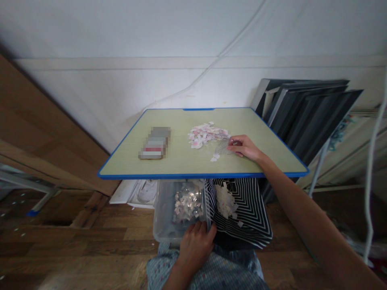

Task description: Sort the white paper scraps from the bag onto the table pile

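Observation:
My right hand (243, 147) is closed in a pinch on a thin clear plastic bag (223, 146) over the folding table (178, 164); the bag's exact outline is hard to make out. Just left of it, touching or nearly so, lies a pile of small white and pink paper pieces (204, 134). A few loose pieces (215, 157) lie nearer the front edge. Down at my lap, my left hand (198, 243) has its fingers curled over the rim of a see-through plastic bin (163, 225). Inside that bin are shiny clear bags (189, 203) filled with paper pieces.
A phone-shaped, blurred-out object (155, 143) lies on the table's left. Right of the bin, a black-and-white striped fabric box (254, 213) holds more paper pieces (225, 201). Dark flat panels (308, 108) lean at the right wall; brown cardboard (54, 121) stands left.

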Tool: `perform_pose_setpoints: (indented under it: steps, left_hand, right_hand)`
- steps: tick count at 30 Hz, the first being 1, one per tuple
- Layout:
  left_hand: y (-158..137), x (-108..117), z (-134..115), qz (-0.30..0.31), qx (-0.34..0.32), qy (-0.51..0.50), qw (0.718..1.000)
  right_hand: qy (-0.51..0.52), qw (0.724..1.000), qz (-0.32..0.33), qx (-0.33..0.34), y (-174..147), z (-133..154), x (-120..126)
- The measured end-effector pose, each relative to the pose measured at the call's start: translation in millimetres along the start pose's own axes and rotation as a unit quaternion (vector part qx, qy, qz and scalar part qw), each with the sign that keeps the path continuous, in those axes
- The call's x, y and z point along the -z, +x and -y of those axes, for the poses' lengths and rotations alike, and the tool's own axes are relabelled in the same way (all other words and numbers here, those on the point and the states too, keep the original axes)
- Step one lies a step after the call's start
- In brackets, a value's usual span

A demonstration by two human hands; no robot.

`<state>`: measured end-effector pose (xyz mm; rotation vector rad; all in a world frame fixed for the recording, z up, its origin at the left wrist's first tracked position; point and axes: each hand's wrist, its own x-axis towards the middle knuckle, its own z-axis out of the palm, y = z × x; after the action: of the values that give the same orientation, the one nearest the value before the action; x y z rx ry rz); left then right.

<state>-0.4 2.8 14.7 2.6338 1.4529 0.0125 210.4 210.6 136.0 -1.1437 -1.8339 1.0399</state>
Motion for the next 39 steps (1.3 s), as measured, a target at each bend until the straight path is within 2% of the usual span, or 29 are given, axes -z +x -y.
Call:
perform_pose_setpoints:
  steps: [7,13,22,31,36,39]
  left_hand:
    - [-0.4,0.2,0.3,-0.002,0.0,-0.002,1.0]
    - [-0.9,-1.0,0.6,-0.003,-0.002,-0.007,1.0]
    - [-0.9,-1.7,0.2,-0.004,0.001,-0.004,1.0]
    - [0.1,-5.2,1.9,-0.009,0.0,0.0,1.0]
    - [0.5,-3.7,1.2,-0.005,0.001,0.001,1.0]
    - [0.5,-4.0,1.0,-0.006,0.001,-0.002,1.0]
  right_hand:
    - [-0.048,0.998,-0.035,-0.01,3.0,-3.4,2.5]
    - [-0.089,0.99,-0.108,-0.003,5.9,-7.8,2.2]
    - [-0.125,0.986,-0.112,0.008,7.1,-12.7,3.4]
    - [-0.146,0.978,-0.15,0.019,10.4,-17.0,5.1]
    - [-0.15,0.977,-0.15,0.02,8.8,-15.5,3.9]
    - [-0.143,0.981,-0.129,0.014,8.4,-15.4,4.5]
